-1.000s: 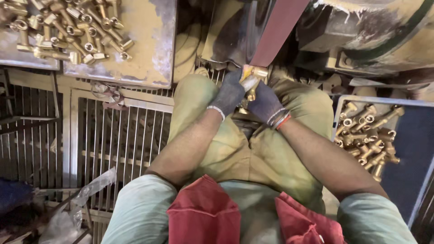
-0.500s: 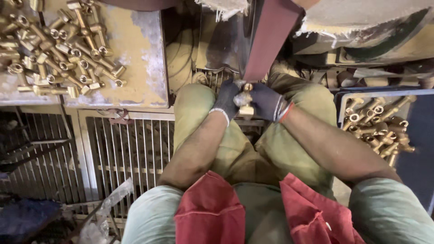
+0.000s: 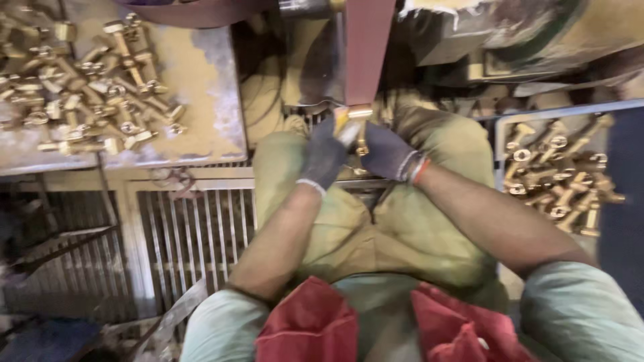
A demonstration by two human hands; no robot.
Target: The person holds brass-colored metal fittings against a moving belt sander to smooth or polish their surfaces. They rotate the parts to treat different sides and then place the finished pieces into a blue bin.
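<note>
Both arms reach forward from the body, over the knees, and meet in the middle. The left hand (image 3: 327,155) wears a dark glove with a pale cuff; its fingers are curled closed and point up and a little to the right. The right hand (image 3: 388,153) wears a dark glove with a red and white cuff; its fingers are also curled closed and turn toward the left hand. The two hands are just beside each other, almost touching. The forearms are bare, the short sleeves are pale green.
</note>
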